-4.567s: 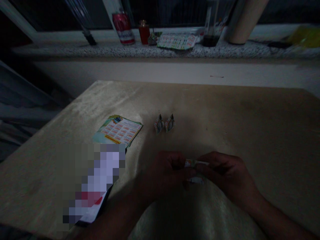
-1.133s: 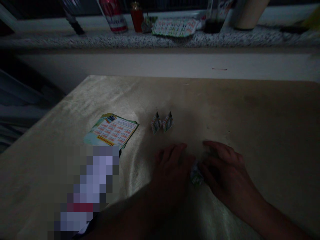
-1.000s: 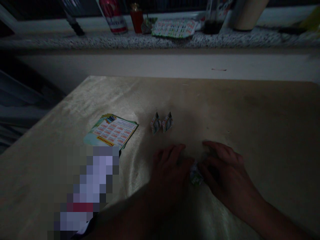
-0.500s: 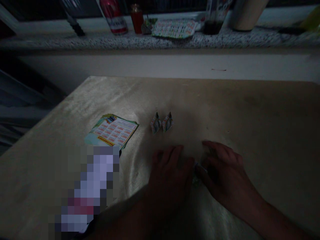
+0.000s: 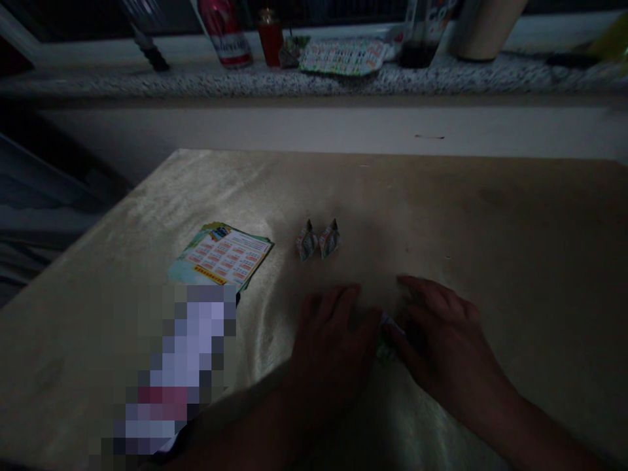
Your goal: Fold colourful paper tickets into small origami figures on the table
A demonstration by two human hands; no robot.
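A small folded paper [image 5: 391, 325] lies low on the table between my hands, mostly hidden by fingers and shadow. My right hand [image 5: 441, 340] pinches it with thumb and forefinger, the other fingers reaching forward. My left hand [image 5: 331, 340] rests beside it, palm down, with its thumb side pressing the paper's left edge. Farther forward stand two small folded paper pieces [image 5: 330, 241], side by side and pointed at the top. To the left lies a stack of printed paper cards [image 5: 228, 254] with calendar-like grids.
A pixelated long object [image 5: 181, 366] lies left of my left arm. The table [image 5: 490, 222] meets a white wall. On the speckled windowsill [image 5: 275, 82] are a red can [image 5: 226, 36], a red bottle [image 5: 271, 39], a patterned packet [image 5: 342, 55] and a beige container [image 5: 488, 29].
Almost nothing differs. Both hands keep their places at the folded paper, and the whole view has shifted very slightly.
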